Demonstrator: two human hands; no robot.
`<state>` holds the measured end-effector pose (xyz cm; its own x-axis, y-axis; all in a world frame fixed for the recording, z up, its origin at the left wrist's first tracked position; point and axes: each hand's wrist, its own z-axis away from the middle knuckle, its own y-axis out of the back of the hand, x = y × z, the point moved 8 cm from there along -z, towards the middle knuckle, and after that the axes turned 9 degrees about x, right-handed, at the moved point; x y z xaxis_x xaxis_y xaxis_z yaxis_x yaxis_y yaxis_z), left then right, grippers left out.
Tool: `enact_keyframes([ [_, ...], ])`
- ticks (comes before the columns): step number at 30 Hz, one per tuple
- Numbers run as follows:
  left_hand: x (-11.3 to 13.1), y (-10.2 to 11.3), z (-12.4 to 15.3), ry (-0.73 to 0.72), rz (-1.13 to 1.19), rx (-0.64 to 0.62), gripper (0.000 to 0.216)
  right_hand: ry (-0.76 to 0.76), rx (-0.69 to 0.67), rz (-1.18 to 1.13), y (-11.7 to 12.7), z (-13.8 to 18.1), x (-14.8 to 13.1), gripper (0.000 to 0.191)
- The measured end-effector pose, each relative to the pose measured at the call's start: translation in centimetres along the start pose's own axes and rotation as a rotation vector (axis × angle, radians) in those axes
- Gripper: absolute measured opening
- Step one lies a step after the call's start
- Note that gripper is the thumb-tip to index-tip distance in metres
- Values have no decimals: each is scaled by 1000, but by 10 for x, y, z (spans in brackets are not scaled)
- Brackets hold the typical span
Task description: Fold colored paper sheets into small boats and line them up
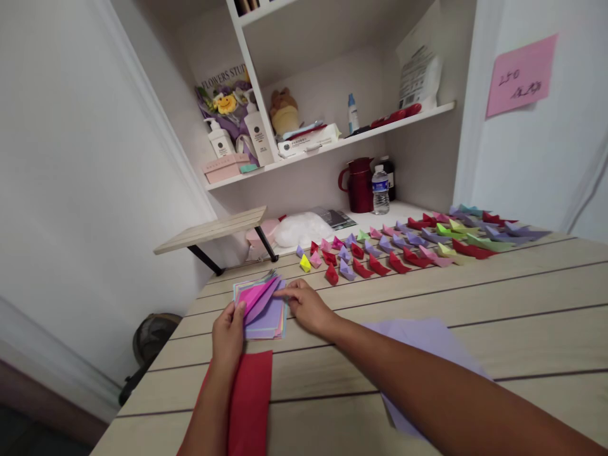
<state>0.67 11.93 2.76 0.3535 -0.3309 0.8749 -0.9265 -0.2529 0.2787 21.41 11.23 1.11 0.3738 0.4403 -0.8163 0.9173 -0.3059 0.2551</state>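
Observation:
My left hand (pixel 228 329) pinches the left edge of some lifted paper sheets, a bright pink sheet (pixel 255 296) on top with a purple one against it. These lean up over a stack of square coloured paper (pixel 266 330), whose top sheet is purple. My right hand (pixel 306 307) is at the right side of the stack, its index finger stretched out to the edge of the lifted purple sheet, the other fingers curled. Under my left forearm lies a red paper sheet (pixel 251 399). A larger light purple sheet (pixel 427 342) lies partly beneath my right forearm.
Rows of small folded paper boats (pixel 379 266) in many colours stand along the table's back right. A small wooden riser (pixel 213 229) is at the back left. Behind are a dark red jug (pixel 360 187), a water bottle (pixel 380 191) and a clear plastic bag (pixel 304 229).

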Motion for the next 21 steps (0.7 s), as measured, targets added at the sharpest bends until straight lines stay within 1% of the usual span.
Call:
enact_keyframes([
  [2, 0, 0, -1, 1, -5, -1, 36, 27, -20, -23, -2, 2, -5, 49],
  [5, 0, -1, -1, 4, -6, -5, 37, 50, -41, -51, -4, 3, -10, 52],
  [12, 2, -3, -1, 8, -2, -11, 37, 58, -74, -84, -2, 3, -12, 44],
  [14, 1, -4, -1, 12, -1, -20, 37, 54, -83, -82, -2, 3, -11, 34],
  [16, -1, -4, -1, 18, -3, -26, 37, 45, -90, -77, -1, 3, -11, 17],
  [17, -1, -4, -1, 22, -5, -29, 37, 41, -91, -74, 0, 3, -10, 15],
  [19, -2, -4, -1, 25, -9, -29, 36, 33, -92, -66, 2, 3, -10, 24],
  [21, -2, -3, -1, 27, -11, -25, 36, 25, -92, -57, 3, 3, -9, 27],
])
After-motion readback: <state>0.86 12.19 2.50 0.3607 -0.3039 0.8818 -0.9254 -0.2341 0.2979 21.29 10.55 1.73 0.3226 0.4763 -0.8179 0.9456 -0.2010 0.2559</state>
